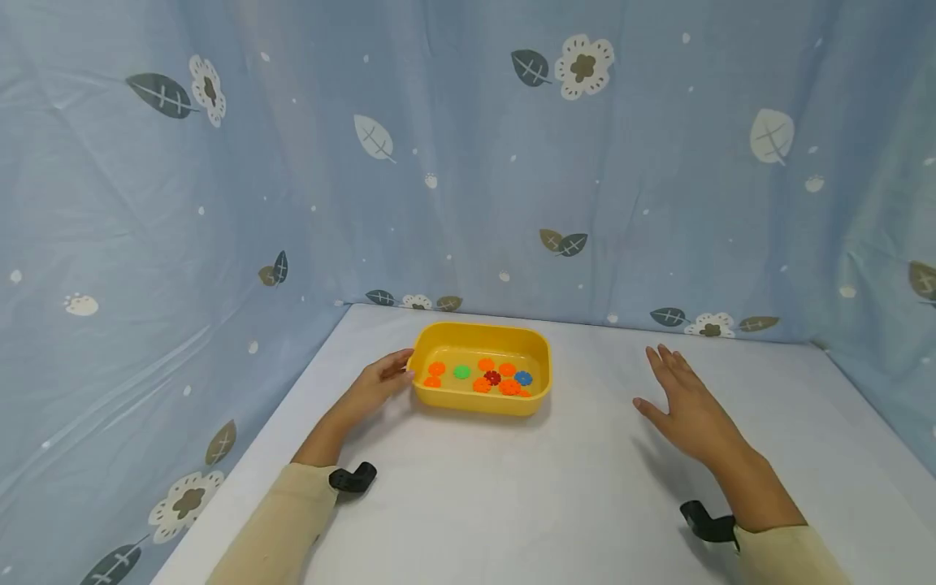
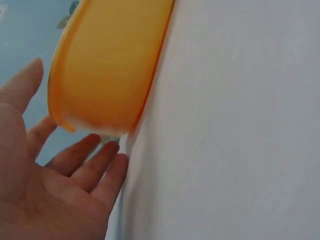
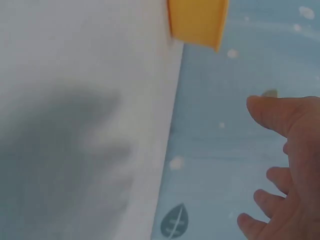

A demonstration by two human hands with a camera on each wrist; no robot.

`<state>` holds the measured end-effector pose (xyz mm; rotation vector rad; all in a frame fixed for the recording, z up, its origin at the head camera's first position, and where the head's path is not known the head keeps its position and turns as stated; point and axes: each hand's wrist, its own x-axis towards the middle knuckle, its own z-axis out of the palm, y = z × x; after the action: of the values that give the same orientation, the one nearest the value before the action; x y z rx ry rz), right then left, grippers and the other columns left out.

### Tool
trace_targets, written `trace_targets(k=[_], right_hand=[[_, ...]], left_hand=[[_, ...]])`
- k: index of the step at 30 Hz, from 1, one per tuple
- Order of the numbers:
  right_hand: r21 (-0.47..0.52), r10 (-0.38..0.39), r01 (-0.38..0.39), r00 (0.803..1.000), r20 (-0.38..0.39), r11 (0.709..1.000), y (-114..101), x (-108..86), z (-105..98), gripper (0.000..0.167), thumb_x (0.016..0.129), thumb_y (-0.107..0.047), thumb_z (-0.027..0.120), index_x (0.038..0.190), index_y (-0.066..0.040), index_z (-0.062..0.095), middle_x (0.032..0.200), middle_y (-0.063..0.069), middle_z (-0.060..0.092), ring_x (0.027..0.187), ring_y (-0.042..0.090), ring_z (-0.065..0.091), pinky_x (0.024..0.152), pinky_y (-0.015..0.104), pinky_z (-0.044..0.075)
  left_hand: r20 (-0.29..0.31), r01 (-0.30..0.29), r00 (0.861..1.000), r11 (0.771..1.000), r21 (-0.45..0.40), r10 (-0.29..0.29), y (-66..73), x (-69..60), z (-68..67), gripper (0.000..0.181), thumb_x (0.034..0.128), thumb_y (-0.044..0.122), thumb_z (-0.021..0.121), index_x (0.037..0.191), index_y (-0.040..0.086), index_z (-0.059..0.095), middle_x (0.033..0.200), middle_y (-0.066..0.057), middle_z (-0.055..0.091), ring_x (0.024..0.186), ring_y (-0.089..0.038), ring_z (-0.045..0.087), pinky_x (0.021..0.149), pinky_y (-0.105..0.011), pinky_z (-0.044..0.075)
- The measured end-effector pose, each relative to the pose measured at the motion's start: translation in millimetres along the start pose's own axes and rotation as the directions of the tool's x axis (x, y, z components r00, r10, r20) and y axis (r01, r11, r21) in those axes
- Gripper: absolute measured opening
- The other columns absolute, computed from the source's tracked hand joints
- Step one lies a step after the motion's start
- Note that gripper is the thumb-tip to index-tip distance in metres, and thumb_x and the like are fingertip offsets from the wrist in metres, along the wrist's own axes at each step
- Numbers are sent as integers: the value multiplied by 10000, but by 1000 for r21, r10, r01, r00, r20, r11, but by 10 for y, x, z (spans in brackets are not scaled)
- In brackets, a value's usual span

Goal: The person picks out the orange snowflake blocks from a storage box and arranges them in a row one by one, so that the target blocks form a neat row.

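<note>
ok so biggest thing in the bg is a light blue fabric curtain (image 1: pixel 468 179) w/ white flowers, leaves & paw prints, hanging behind and along both sides of a flat white-covered table (image 1: pixel 512 504). 2 beige long sleeves (image 1: pixel 274 524) come in from the bottom L & R corners. Then there's a yellow rectangular tub w/ rounded corners (image 1: pixel 475 401), sitting upright on the far half of the table, a bit L of the middle. The person's L hand (image 1: pixel 371 392) is right at the tub's L end, fingers loosely bent and spread, thumb well away from them, so pretty wide; can't tell from these views if the fingertips actually touch the rim. The R hand (image 1: pixel 691 410) is up over the R side of the table, well apart from the tub, fingers straight and thumb stuck out, also wide, w/ its shadow on the white below. Each wrist has a small black angled gadget (image 1: pixel 353 478) on it. Smallest stuff = the little flat flower-shaped pieces lying in the tub: several orange ones (image 1: pixel 486 365), some overlapping near the front R, plus 1 green (image 1: pixel 461 371), 1 blue (image 1: pixel 522 378) & 1 dark red (image 1: pixel 493 378) btwn the orange ones
</note>
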<state>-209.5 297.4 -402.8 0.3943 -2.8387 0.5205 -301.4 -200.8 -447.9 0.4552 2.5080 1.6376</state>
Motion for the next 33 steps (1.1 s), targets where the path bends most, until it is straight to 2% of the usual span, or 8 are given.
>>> trace_targets(k=[6,11,19,27,30,33], right_hand=[[10,25,-25,999,30,1000,-199,319,67,884,937,-317,653,1574,-98,81,1609,179,76,1462,366,39,1073,663,196],[36,26,-28,999,46,999,-410,544,163,856,933,-306,664,1574,-115,130,1603,154,151,1456,360,111,1099,621,203],[84,4,-9,998,61,996,-730,788,394,714,930,-282,677,1532,-142,319,1495,171,387,1357,385,345,1062,593,321],[145,-59,58,998,4,988,-940,1034,581,592,901,-199,719,1435,-112,478,1288,106,577,1226,327,495,1004,528,431],[161,-76,65,995,63,985,-996,1137,634,569,881,-210,743,1394,-90,529,1257,91,602,1206,315,514,1009,514,429],[154,-97,66,975,200,986,-1052,1258,684,504,849,-229,775,1303,-82,614,1200,54,638,1141,280,554,989,479,451]], left_hand=[[-31,40,999,995,-89,-43,-64,88,88,619,956,248,649,1509,210,372,1490,-175,400,1354,-304,400,1079,-454,357],[-55,27,998,987,-157,-36,-91,76,139,654,933,204,681,1510,207,371,1507,-156,382,1357,-303,393,1085,-452,347],[-43,35,998,986,-166,-42,-126,-19,176,694,924,126,684,1525,178,341,1488,-163,409,1319,-318,438,1045,-435,407],[-63,44,997,987,-152,-54,-91,-33,188,678,917,165,699,1509,240,378,1485,-126,422,1317,-293,439,1063,-464,382],[-59,43,997,987,-155,-53,-89,-35,195,678,916,171,700,1508,249,378,1483,-131,425,1307,-293,454,1060,-462,386],[-69,45,996,989,-139,-55,-85,-34,201,677,916,178,701,1509,244,380,1478,-142,429,1303,-296,457,1056,-466,392]])
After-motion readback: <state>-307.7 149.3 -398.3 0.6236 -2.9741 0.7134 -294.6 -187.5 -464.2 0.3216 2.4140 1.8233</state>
